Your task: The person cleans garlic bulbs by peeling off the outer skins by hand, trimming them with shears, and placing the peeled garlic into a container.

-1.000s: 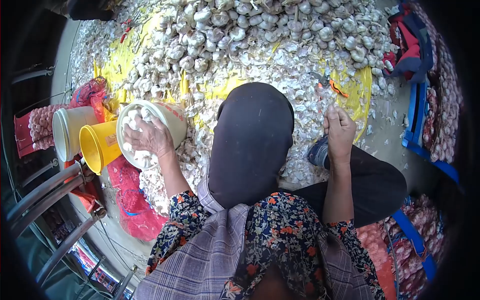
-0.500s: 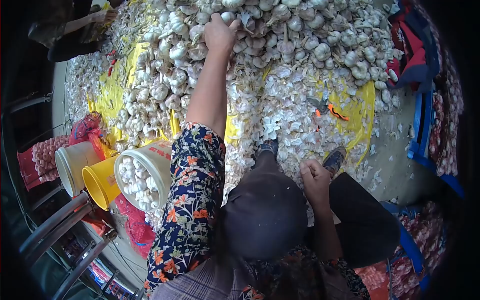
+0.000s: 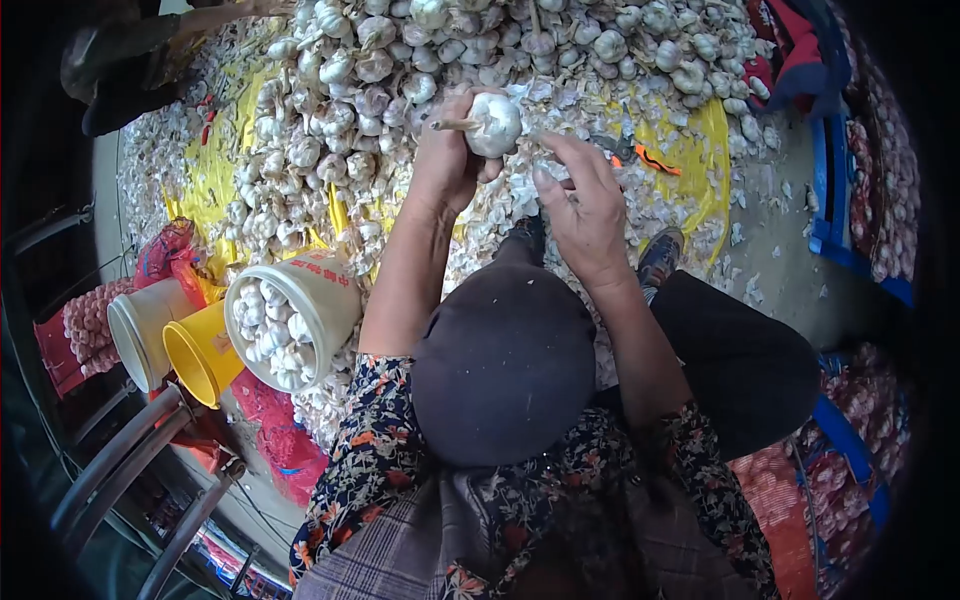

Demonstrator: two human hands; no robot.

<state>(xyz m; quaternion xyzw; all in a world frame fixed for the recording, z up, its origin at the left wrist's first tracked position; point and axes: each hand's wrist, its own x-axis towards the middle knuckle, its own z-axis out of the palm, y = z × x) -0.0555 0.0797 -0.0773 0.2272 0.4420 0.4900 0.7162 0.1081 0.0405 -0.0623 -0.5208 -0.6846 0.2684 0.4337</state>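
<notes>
Left hand gripping garlic bulb, stem pointing left; right hand part-open beside it.

Left hand (image 3: 446,160) is curling around the garlic bulb (image 3: 495,125) from the left, fingers mostly closed. Right hand (image 3: 592,215) is facing it from the right — thumb and forefinger standing apart, forefinger reaching toward the bulb. Can't tell if the palm is holding anything small.

Bulb is sitting above loose skins (image 3: 570,100), beyond the knee. Long axis is running roughly sideways across the view: stem (image 3: 456,125) pointing left, round end facing the right hand. Left fingers are hiding part of its lower left side.

Farther out: garlic heap (image 3: 375,65) is running off the top edge. Orange-and-black item (image 3: 656,162) is lying on the yellow sheet (image 3: 708,130) — type unclear. White bucket (image 3: 335,290) is lying tilted, holding pale bulbs (image 3: 270,335). Another person's arm (image 3: 205,20) is showing top left, blurred and cut off.
</notes>
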